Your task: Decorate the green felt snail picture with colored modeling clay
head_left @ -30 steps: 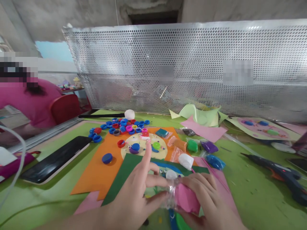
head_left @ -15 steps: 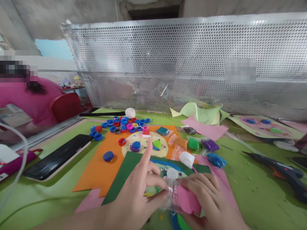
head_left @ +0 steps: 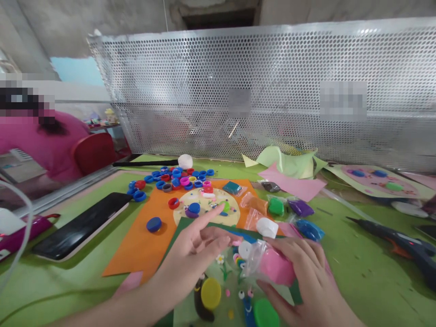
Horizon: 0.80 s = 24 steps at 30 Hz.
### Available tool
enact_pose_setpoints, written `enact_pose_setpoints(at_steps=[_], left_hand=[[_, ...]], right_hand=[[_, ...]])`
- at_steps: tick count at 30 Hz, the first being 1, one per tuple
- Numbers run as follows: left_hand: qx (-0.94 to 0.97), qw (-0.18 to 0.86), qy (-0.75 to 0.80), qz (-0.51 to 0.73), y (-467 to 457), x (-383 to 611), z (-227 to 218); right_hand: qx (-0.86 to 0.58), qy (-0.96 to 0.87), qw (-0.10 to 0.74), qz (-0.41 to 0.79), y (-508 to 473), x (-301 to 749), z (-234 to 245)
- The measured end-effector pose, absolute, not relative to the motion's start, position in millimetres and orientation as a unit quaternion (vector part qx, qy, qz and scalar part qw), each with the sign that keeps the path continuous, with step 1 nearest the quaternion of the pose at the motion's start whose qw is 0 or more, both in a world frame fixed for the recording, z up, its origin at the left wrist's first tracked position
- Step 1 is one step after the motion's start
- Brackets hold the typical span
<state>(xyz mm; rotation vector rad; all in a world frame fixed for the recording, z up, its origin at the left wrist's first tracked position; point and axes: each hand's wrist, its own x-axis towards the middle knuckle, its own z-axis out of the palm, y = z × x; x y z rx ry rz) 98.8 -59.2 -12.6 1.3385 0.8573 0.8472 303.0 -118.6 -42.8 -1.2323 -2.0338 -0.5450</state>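
My right hand [head_left: 303, 277] grips a clear plastic bag of pink modelling clay [head_left: 277, 267], thumb below and fingers on top. To its left, my left hand [head_left: 200, 247] is apart from the bag, index finger stretched forward and thumb out. A small pink bit shows by its fingertips; whether it is held I cannot tell. Beneath both hands lies a craft picture on dark green sheet [head_left: 184, 223], bearing a yellow cap [head_left: 210, 293], a green cap [head_left: 266, 312], a white disc [head_left: 244, 249] and a small clay flower [head_left: 220, 259]. The hands cover parts of it.
Behind are an orange sheet [head_left: 136, 247] with a round decorated picture, several bottle caps [head_left: 184, 181] and bagged clays such as purple [head_left: 300, 207]. A phone [head_left: 83, 225] lies left, a glue gun [head_left: 391, 240] right. A perforated metal panel [head_left: 211, 91] stands at the back; a person in pink [head_left: 64, 145] sits left.
My left hand has let go of the bag's mouth and drawn back to the left. My right hand has moved slightly right with the bag, uncovering more of the picture.
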Motion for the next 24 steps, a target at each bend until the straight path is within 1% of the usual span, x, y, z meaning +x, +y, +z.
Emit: enact_pose_setpoints(at_steps=[3,5,10,13,20,24], left_hand=[[0.586,0.626,0.369,0.358,-59,98,-13],[0.623,0.598,0.372,0.341,-58,96,-14],[0.797,0.419,0.355,0.253,-48,93,-18],[0.827,0.358,0.363,0.236,-42,93,-20],[0.824,0.359,0.377,0.224,-38,90,-23],[0.825,0.338,0.392,0.227,-36,88,-20]], right_hand=[[-0.486,-0.783,0.33,-0.205,-119,305,-44],[-0.493,-0.782,0.324,-0.198,-120,306,-45],[-0.516,-0.771,0.319,-0.193,-118,310,-46],[-0.525,-0.769,0.311,-0.189,-116,313,-47],[-0.537,-0.768,0.302,-0.176,-116,314,-49],[-0.55,-0.762,0.301,-0.161,-116,313,-50]])
